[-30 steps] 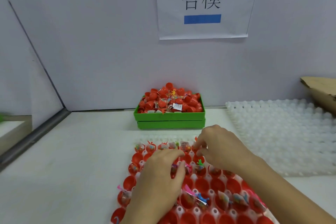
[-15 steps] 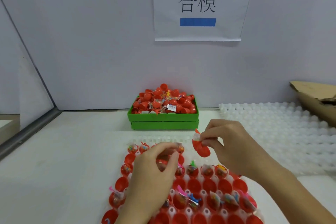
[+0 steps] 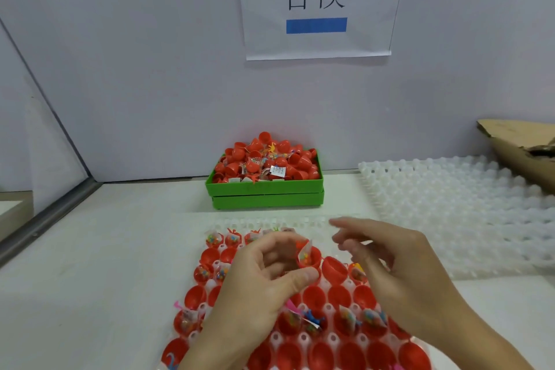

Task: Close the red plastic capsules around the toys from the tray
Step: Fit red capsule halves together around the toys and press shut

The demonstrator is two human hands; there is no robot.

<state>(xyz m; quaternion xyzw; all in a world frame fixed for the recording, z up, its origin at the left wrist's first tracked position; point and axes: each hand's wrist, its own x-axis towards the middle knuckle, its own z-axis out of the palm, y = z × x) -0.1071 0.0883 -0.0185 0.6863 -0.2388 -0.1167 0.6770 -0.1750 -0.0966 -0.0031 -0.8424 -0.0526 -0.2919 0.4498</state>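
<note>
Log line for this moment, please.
left hand: holds filled capsule half | right hand: blurred, beside it | loose half: between hands | stage: unclosed

The paper sign [image 3: 318, 3] on the wall reads "合模" above a blue bar

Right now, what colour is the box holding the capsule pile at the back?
Green box, seen clearly in the head view.

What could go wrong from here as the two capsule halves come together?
The toy packet sticks up above the rim of the capsule half that the left hand holds, so it may get pinched in the seam. The right hand is blurred beside the other half; a misaligned press might knock filled cups in the tray.
</note>
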